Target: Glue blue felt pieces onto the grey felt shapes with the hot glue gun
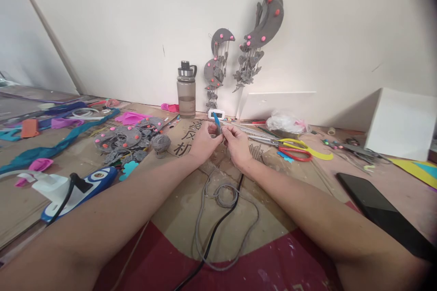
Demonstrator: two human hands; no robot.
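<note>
Both hands meet in front of me above the cardboard (177, 229). My left hand (206, 140) is closed on a thin blue strip-like piece (216, 119), which points up between the hands. My right hand (237, 143) is pinched right beside it, thumb and fingertips together; what lies in its tips is too small to make out. A length of grey yarn (256, 218) lies in loose loops below the hands, and its upper end runs up toward them. Left of my left hand sits a ball of grey yarn (160, 144).
Grey felt moons with pink dots (123, 138) lie at left; similar hangings (271, 20) are on the wall. A water bottle (186, 95) stands behind. Scissors (295, 143) and a phone (378, 209) lie at right, a power strip (82, 191) at left. A black cable (218, 225) crosses below.
</note>
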